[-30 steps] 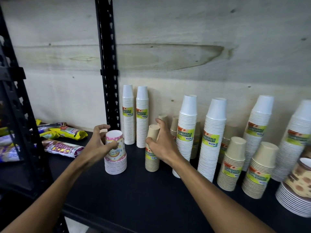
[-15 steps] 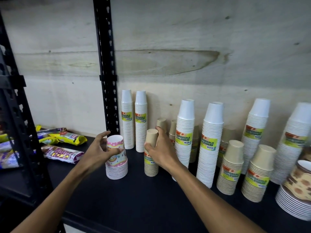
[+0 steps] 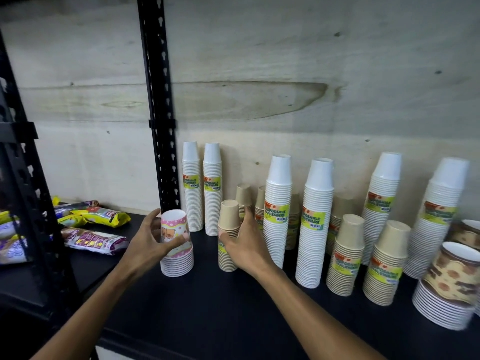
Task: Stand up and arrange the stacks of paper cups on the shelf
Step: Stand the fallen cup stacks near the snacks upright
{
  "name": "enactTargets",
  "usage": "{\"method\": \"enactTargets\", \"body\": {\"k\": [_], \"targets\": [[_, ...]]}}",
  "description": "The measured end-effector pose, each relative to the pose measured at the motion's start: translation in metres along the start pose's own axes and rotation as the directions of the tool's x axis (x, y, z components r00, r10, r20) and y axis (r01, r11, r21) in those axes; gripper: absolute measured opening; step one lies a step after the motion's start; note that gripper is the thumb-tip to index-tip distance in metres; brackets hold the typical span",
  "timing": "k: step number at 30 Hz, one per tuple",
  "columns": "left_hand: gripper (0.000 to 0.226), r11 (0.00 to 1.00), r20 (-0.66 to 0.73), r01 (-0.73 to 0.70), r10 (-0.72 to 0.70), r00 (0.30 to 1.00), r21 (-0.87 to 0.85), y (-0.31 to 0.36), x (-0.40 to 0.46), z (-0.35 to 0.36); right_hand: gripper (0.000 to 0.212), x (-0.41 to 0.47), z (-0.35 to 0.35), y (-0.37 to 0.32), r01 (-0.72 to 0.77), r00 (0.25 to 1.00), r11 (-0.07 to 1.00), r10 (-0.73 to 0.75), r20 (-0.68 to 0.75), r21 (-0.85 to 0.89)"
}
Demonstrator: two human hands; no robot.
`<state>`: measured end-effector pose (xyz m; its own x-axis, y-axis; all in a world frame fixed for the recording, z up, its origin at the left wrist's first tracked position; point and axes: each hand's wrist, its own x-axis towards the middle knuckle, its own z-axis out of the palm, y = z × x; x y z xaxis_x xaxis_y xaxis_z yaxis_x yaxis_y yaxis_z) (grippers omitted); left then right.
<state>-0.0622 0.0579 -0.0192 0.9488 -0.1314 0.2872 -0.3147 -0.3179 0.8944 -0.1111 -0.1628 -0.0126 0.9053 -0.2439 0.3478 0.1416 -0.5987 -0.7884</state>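
On the black shelf [image 3: 220,302] a short stack of pink patterned cups [image 3: 178,258] stands upright, and my left hand [image 3: 148,242] grips it from the left with the thumb across its front. Just right of it stands a small brown cup stack [image 3: 228,222]; my right hand [image 3: 245,245] curls round its right side. Behind and to the right stand two slim white stacks [image 3: 201,188], two tall white stacks [image 3: 296,219], more brown stacks [image 3: 363,255] and further white stacks [image 3: 413,211], all upright.
A black slotted upright post [image 3: 158,105] rises just behind the pink stack. Snack packets [image 3: 93,229] lie on the shelf to the left. A wide stack of brown-patterned bowls [image 3: 452,284] sits at the right edge. A plywood back wall [image 3: 285,74] closes the shelf.
Both hands have stayed on their stacks. The pink and brown stacks sit a little lower in view, as the camera has tilted slightly upward.
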Motion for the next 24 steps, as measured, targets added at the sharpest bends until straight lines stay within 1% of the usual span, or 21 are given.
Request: {"method": "enactTargets", "body": {"k": [2,4,5,7,10,12,14,16,17,19,20,22,24], "targets": [[0.136,1.0,-0.032,-0.012,0.013,0.999,0.027,0.009,-0.003,-0.001,0.09,-0.005,-0.001,0.002,-0.015,1.0,1.0,0.014,0.006,0.01],[0.114,0.997,-0.092,-0.054,0.059,0.994,0.06,0.019,-0.005,0.0,0.09,-0.012,-0.003,0.004,-0.022,1.0,1.0,0.022,-0.002,0.013],[0.103,0.992,-0.137,-0.081,0.094,0.986,0.098,0.024,-0.007,0.002,0.09,-0.016,-0.004,0.005,-0.029,1.0,1.0,0.029,-0.005,0.011],[0.089,0.967,-0.224,-0.136,0.184,0.957,0.216,0.032,-0.01,0.007,0.089,-0.025,-0.008,0.006,-0.049,0.999,0.999,0.05,0.003,-0.003],[0.073,0.905,-0.279,-0.218,0.329,0.902,0.364,0.045,-0.017,0.016,0.086,-0.043,-0.015,0.007,-0.096,0.994,0.995,0.097,0.045,-0.025],[0.061,0.854,-0.269,-0.288,0.428,0.863,0.434,0.054,-0.023,0.027,0.074,-0.057,-0.021,0.006,-0.144,0.984,0.988,0.148,0.098,-0.047],[0.053,0.817,-0.225,-0.34,0.48,0.848,0.466,0.064,-0.027,0.039,0.052,-0.071,-0.028,0.008,-0.173,0.977,0.983,0.179,0.112,-0.064],[0.05,0.796,-0.189,-0.346,0.488,0.852,0.496,0.069,-0.03,0.05,0.035,-0.081,-0.035,0.015,-0.195,0.978,0.979,0.199,0.068,-0.061],[0.05,0.785,-0.199,-0.333,0.492,0.847,0.522,0.069,-0.031,0.053,0.029,-0.084,-0.037,0.02,-0.208,0.977,0.976,0.21,0.042,-0.063],[0.054,0.789,-0.275,-0.28,0.485,0.83,0.547,0.067,-0.032,0.054,0.026,-0.085,-0.037,0.027,-0.233,0.972,0.971,0.235,0.019,-0.058],[0.058,0.813,-0.325,-0.236,0.454,0.83,0.533,0.064,-0.032,0.052,0.029,-0.084,-0.034,0.029,-0.236,0.971,0.971,0.237,0.024,-0.05],[0.069,0.87,-0.403,-0.13,0.347,0.847,0.476,0.056,-0.031,0.046,0.043,-0.078,-0.025,0.031,-0.225,0.973,0.973,0.228,0.049,-0.053],[0.083,0.904,-0.425,-0.026,0.226,0.877,0.427,0.042,-0.029,0.04,0.06,-0.07,-0.014,0.03,-0.227,0.969,0.972,0.232,0.08,-0.068]]}}
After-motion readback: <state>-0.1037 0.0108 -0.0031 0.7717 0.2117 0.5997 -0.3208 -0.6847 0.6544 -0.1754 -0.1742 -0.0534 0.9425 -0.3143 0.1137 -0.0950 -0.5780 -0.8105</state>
